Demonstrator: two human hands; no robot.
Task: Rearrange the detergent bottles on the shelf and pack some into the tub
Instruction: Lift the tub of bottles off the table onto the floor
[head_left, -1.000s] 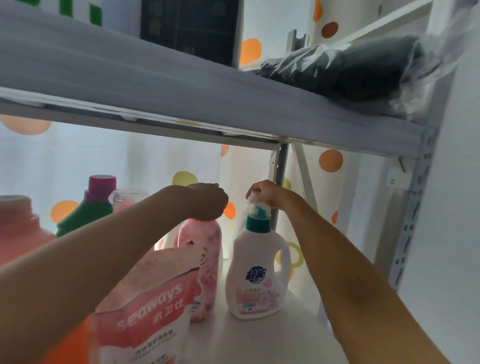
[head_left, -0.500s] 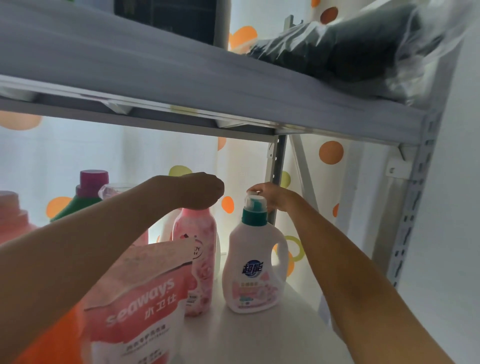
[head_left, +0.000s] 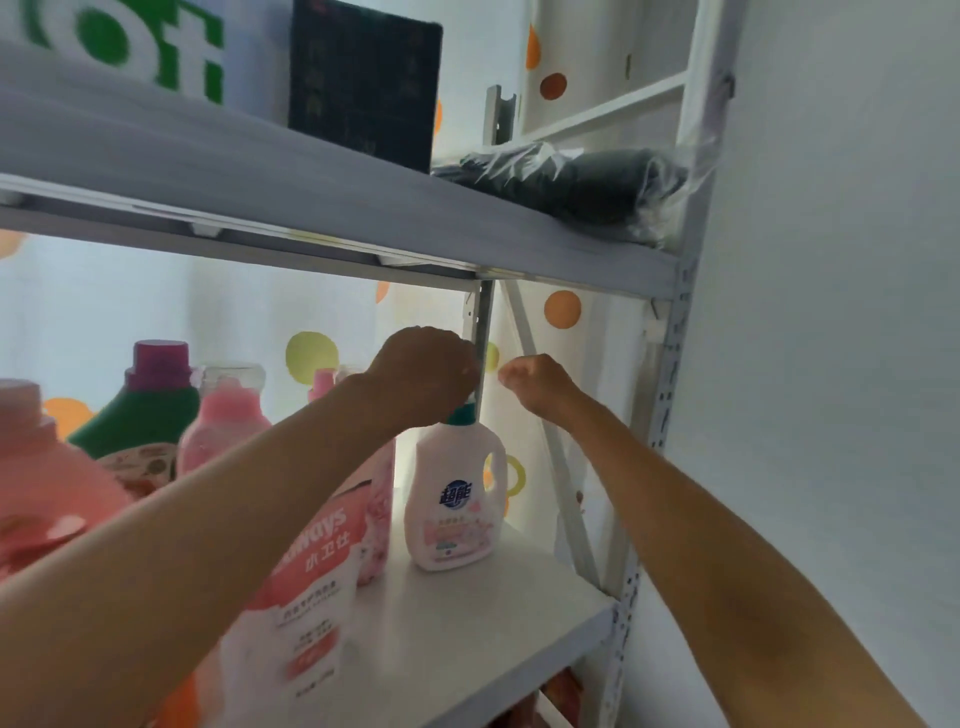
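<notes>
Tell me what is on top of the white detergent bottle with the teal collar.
The left hand sits over the white detergent bottle's top, hiding its cap. Only the teal collar shows.

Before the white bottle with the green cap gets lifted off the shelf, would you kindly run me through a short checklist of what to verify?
1. Left hand over the green cap of the white bottle: ok.
2. Firm grip on the cap: cannot tell, the hand hides it.
3. Bottle upright on the shelf: ok.
4. Right hand off the bottle: ok, beside it, fingers curled.
5. Cap screwed tight: cannot tell.
6. Tub within reach: cannot tell, not in view.
</notes>
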